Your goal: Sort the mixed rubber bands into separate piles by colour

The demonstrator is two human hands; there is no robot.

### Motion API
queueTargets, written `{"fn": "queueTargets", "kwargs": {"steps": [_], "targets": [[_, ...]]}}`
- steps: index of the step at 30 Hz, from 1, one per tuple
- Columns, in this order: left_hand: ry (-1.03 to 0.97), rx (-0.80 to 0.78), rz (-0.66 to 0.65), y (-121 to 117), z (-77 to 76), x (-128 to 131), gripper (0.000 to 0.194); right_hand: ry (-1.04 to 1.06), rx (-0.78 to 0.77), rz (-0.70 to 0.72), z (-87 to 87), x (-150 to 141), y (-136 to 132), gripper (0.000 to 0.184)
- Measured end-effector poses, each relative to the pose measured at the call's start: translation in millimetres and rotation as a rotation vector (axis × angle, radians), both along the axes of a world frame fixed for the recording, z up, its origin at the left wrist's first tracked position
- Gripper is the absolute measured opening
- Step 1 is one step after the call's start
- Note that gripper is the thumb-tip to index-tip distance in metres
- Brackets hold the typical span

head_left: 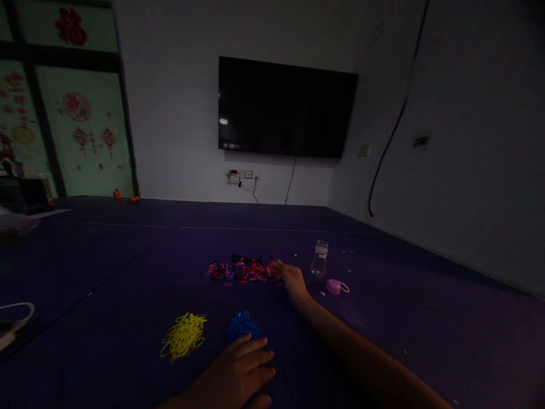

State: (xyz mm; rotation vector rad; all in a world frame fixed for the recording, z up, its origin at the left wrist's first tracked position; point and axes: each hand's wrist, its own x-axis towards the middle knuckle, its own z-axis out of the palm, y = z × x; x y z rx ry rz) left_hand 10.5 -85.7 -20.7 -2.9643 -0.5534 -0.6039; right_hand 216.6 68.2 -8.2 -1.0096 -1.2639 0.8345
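Observation:
My left hand [244, 366] lies palm down with its fingers spread, just in front of a small heap of blue rubber bands [242, 325]; its fingertips hold nothing. My right hand [293, 281] reaches forward to the right end of a long, loose pile of red, pink and black rubber bands [244, 270]. Its fingers are drawn together at the pile, and what is between them is too dark and small to make out. Left of the blue heap is a heap of yellow rubber bands [184, 336].
A clear bottle [319, 259] stands uncapped right of my right hand, with a pink looped lid [334, 287] before it. Small white scraps dot the purple surface [128, 261]. A white cable [26, 318] lies at the left edge. A television [287, 108] hangs on the wall.

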Motion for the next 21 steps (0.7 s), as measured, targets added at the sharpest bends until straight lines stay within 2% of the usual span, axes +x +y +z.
{"fn": "queueTargets", "kwargs": {"steps": [8, 13, 17, 21], "targets": [[-0.014, 0.006, -0.004, 1.5, -2.0, 0.1, 0.038, -0.070, 0.024, -0.020, 1.4, 0.0, -1.2, 0.058], [0.012, 0.003, 0.000, 1.4, -1.1, 0.1, 0.038, -0.157, 0.096, -0.088, 7.8, 1.1, -9.1, 0.057], [0.006, -0.012, 0.001, 0.4, 0.7, -0.5, 0.038, -0.251, 0.121, -0.095, 12.9, 2.5, -27.7, 0.057], [0.010, -0.010, 0.006, -0.3, 1.0, -0.3, 0.037, -0.373, 0.147, -0.033, 13.5, 11.4, -62.7, 0.057]]}}
